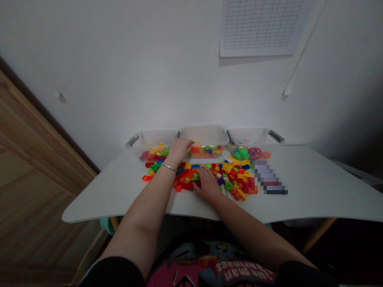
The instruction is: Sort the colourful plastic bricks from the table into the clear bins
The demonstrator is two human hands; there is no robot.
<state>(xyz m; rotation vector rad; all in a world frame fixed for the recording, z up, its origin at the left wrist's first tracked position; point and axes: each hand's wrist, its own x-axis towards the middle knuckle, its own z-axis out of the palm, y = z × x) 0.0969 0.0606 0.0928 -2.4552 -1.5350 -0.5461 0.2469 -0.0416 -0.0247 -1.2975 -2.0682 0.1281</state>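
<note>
A loose pile of toy building bricks (230, 169) in red, yellow, orange, green, blue and white spreads over the table's middle. My right hand (208, 185) rests on the pile's front part, its thumb and fingers apart over red and green bricks. Further forward, my left hand (179, 149), with a bracelet at the wrist, reaches over the left front corner of the middle clear bin (205, 131). Its fingers are curled together; whatever they hold, if anything, is hidden. Bricks lie inside that bin, and the left clear bin (158, 137) has bricks too.
The right clear bin (249, 135) contains green balls (241, 154), a pink round piece (255, 153) and an orange ball. A pixelated flat object (269, 177) lies right of the pile on the white table (311, 179). Behind is a wall with a printed grid sheet (260, 28).
</note>
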